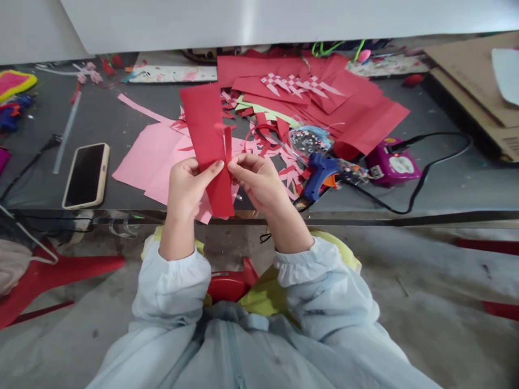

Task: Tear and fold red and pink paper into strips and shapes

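My left hand [190, 181] grips a long piece of red paper [205, 124] with the thumb on top, holding it upright above the table's front edge. On the paper's right side, a narrow red strip [227, 143] stands partly apart from the wider part. My right hand [255, 175] pinches this strip between thumb and fingertips, close to my left thumb. Beneath the hands lie pink sheets [141, 156] and red and pink scraps [290, 173]. A blue glue gun [318, 175] rests just right of my right hand.
Red sheets [365, 113] are piled at the back, with woven pink-and-white pieces [290, 84] on top. A phone [86, 175] lies left. A purple box [391, 165] with a black cable [441, 154] stands right, near cardboard [478, 81]. Small beads [310, 139] sit mid-table.
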`<state>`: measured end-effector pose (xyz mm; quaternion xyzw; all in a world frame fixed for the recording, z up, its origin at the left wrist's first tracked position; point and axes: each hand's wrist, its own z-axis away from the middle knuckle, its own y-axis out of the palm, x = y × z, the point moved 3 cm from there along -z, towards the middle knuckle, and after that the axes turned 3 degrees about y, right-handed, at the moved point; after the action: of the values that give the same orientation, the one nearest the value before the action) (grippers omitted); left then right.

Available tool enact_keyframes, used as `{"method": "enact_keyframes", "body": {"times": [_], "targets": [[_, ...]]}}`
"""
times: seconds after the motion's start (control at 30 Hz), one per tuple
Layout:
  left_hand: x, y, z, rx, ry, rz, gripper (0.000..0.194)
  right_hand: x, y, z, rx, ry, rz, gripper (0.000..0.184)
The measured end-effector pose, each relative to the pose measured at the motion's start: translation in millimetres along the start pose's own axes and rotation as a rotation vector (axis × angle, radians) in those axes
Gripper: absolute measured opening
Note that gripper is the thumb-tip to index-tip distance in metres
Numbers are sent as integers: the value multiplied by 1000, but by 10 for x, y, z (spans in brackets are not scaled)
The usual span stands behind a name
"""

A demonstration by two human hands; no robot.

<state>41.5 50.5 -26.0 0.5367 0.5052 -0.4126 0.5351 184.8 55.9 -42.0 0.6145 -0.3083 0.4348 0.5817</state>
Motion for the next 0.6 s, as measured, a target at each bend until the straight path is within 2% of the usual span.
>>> {"method": "enact_keyframes", "body": {"times": [0.27, 0.4, 0.6], "targets": [[-4, 28, 11, -5, -14, 22, 32, 6, -15, -8, 19, -26, 3, 37], [11, 25, 2, -49, 9, 22, 30, -5, 9, -16, -3, -68, -41, 38], [-2, 48, -3, -53, -11, 96, 30, -10, 40, -20, -33, -75, -77, 41]]}}
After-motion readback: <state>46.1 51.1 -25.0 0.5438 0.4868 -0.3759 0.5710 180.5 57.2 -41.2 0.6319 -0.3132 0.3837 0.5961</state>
